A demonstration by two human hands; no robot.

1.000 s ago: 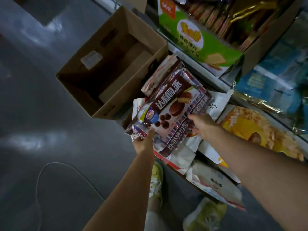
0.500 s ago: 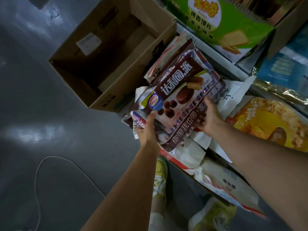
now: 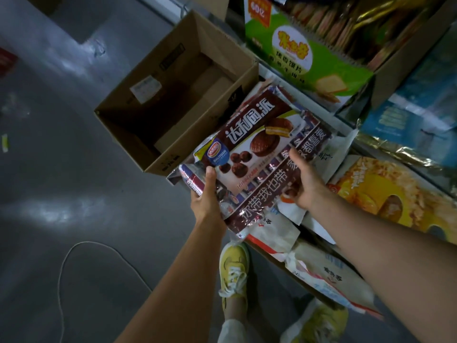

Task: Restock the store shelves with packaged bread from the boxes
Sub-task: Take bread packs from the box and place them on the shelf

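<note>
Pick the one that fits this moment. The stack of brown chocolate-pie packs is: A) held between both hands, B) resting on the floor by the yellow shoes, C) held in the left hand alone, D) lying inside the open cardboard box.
A: the left hand grips the near-left corner of the chocolate-pie packs and the right hand holds their right edge, beside the cardboard box, not in it.

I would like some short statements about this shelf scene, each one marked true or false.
1. Both hands hold the brown snack packages. True.
2. The cardboard box on the floor is closed. False: its flaps are open.
3. The left hand grips the stack's lower left edge. True.
4. The person wears black shoes. False: the shoes are yellow.
5. The right hand hangs free. False: it grips the stack's right side.
</note>
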